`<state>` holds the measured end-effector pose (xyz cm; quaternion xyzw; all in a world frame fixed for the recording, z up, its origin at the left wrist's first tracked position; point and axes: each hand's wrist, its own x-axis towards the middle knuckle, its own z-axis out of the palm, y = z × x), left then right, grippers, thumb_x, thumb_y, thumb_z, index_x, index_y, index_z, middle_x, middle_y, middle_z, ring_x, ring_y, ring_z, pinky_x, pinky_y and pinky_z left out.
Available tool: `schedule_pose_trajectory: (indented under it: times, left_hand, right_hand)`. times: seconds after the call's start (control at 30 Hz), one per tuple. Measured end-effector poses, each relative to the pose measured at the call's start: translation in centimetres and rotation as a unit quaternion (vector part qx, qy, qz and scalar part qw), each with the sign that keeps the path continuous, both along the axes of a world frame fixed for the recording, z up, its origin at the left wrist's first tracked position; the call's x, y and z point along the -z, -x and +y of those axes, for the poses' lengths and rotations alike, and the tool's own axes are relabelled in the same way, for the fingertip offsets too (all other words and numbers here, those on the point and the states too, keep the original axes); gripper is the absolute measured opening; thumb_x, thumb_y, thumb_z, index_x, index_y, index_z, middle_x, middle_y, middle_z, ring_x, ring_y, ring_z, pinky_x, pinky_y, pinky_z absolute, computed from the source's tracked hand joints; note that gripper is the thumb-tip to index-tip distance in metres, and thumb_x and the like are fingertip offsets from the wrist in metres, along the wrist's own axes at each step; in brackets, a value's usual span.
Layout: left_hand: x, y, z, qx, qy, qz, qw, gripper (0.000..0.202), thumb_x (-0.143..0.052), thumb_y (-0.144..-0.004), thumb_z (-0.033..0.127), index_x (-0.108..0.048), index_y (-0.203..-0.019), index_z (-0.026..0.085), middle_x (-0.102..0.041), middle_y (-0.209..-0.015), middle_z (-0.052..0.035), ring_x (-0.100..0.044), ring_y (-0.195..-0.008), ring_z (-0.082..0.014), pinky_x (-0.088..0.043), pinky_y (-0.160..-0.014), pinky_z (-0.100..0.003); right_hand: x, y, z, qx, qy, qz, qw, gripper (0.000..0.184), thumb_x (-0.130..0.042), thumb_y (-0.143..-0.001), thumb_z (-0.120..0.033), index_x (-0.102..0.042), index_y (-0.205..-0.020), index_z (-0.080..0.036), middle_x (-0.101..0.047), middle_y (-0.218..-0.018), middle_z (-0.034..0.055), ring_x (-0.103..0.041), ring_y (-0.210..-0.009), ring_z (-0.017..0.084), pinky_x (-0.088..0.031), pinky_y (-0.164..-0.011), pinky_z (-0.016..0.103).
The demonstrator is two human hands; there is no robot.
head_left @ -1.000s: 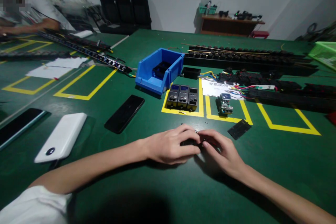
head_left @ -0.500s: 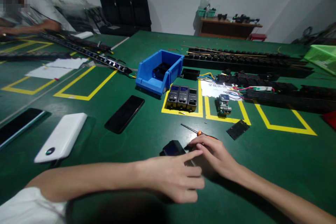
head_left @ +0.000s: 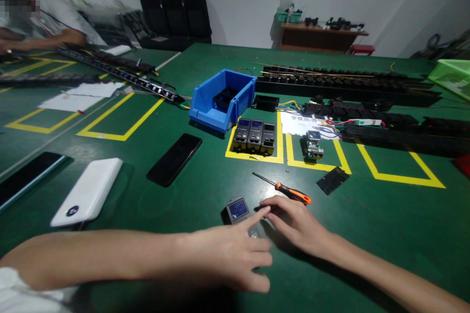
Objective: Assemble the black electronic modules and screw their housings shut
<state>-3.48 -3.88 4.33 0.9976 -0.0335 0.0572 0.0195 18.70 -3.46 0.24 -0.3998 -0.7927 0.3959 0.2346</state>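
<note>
A small grey module with a dark screen [head_left: 238, 209] sits partly under my left hand [head_left: 235, 254]. The left index finger stretches across it toward the right fingertips, and the other fingers bend around its near side; the thumb is hidden. Just right of the module, my right hand [head_left: 295, 222] is closed in a pinch, with a small dark bit at the fingertips that I cannot make out. Beyond the right hand lies a screwdriver [head_left: 292, 192] with an orange and black handle, its shaft pointing left. A tiny screw-like piece [head_left: 287, 171] lies farther back.
Behind stand a blue bin [head_left: 209, 116], several similar modules [head_left: 254, 136], an open circuit board [head_left: 313, 146] and a flat black cover [head_left: 333, 180]. A black phone [head_left: 175, 159] and a white power bank [head_left: 88, 190] lie left. Long black strips [head_left: 348, 93] span the back; another person is far left.
The module has tipped so its screen shows more plainly. My left hand has shifted slightly left and down. My right hand has moved off the screwdriver handle, which is now uncovered.
</note>
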Motion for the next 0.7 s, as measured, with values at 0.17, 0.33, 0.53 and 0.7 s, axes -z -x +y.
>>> schedule_pose_trajectory:
  times: [0.17, 0.33, 0.53, 0.7]
  left_hand:
    - [1.0, 0.8, -1.6, -0.093, -0.045, -0.065, 0.993, 0.030, -0.046, -0.092, 0.018, -0.056, -0.117, 0.031, -0.057, -0.125, -0.0053, -0.043, -0.127, -0.0250, -0.021, -0.112, -0.069]
    - [2.9, 1.8, -3.3, -0.312, -0.054, -0.036, 0.948, 0.040, -0.052, -0.089, 0.026, -0.050, -0.129, 0.027, -0.043, -0.143, -0.0116, -0.023, -0.139, -0.0475, -0.033, -0.101, -0.073]
    - [1.7, 2.8, -2.3, -0.351, 0.009, 0.046, 0.935, 0.044, -0.056, -0.087, 0.028, -0.048, -0.130, 0.024, -0.044, -0.144, -0.0117, -0.022, -0.142, -0.0437, -0.038, -0.105, -0.064]
    - [0.8, 3.2, -0.1, -0.361, 0.049, 0.051, 0.930, 0.044, -0.058, -0.080, 0.014, -0.051, -0.123, 0.020, -0.038, -0.147, -0.0126, -0.010, -0.146, -0.0376, -0.030, -0.113, -0.060]
  right_hand:
    - [-0.3, 0.0, 0.0, -0.016, 0.003, 0.021, 1.000, 0.023, -0.051, -0.092, -0.019, -0.057, -0.115, -0.020, -0.067, -0.107, 0.0073, -0.063, -0.097, 0.018, -0.051, -0.086, 0.034]
    - [-0.2, 0.0, -0.1, -0.022, -0.007, 0.028, 0.999, 0.026, -0.051, -0.092, -0.017, -0.056, -0.117, -0.021, -0.065, -0.109, 0.0071, -0.062, -0.099, 0.018, -0.050, -0.088, 0.034]
    - [0.0, -0.2, -0.1, -0.028, -0.013, 0.022, 0.999, 0.027, -0.051, -0.091, -0.016, -0.055, -0.118, -0.021, -0.064, -0.109, 0.0069, -0.061, -0.098, 0.018, -0.050, -0.088, 0.033]
    - [-0.1, -0.2, -0.1, -0.033, -0.022, 0.017, 0.999, 0.025, -0.050, -0.092, -0.017, -0.055, -0.116, -0.020, -0.064, -0.108, 0.0073, -0.061, -0.098, 0.018, -0.050, -0.089, 0.034]
